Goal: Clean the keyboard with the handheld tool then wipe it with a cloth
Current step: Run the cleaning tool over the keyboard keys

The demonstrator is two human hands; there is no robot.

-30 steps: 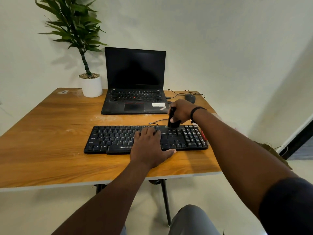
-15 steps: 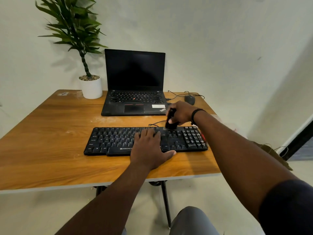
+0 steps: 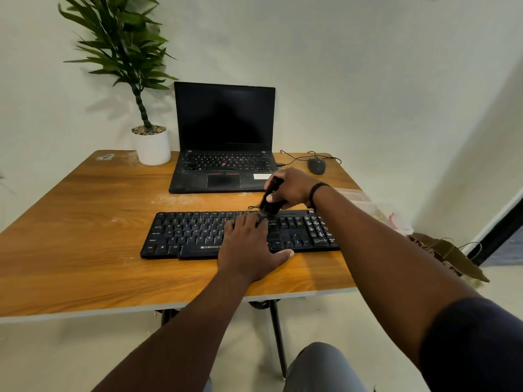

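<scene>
Gripped in the right hand (image 3: 293,188), fingers curled around its dark body, a black handheld cleaning tool (image 3: 270,198) tilts with its upper end toward the laptop and its lower tip angled down and slightly left onto the top rows of a black Zebronics keyboard (image 3: 198,236). That tip meets the keys near the middle of the board, just beyond the fingertips of the left hand (image 3: 249,250), which lies flat with fingers straight across the lower keys and the front edge, thumb stretched out to the right along the table. A black band circles the right wrist.

Lying near the front of a wooden table (image 3: 70,250), the keyboard runs left to right with its number pad at the right end under the right forearm. Behind it sits an open black laptop (image 3: 223,142), its screen dark. A dark wired mouse (image 3: 316,166) rests at the table's far right corner, its cable curling toward the laptop. At the far left of the laptop stands a green plant in a white pot (image 3: 152,147). Clear plastic, contents unclear, lies at the right edge.
</scene>
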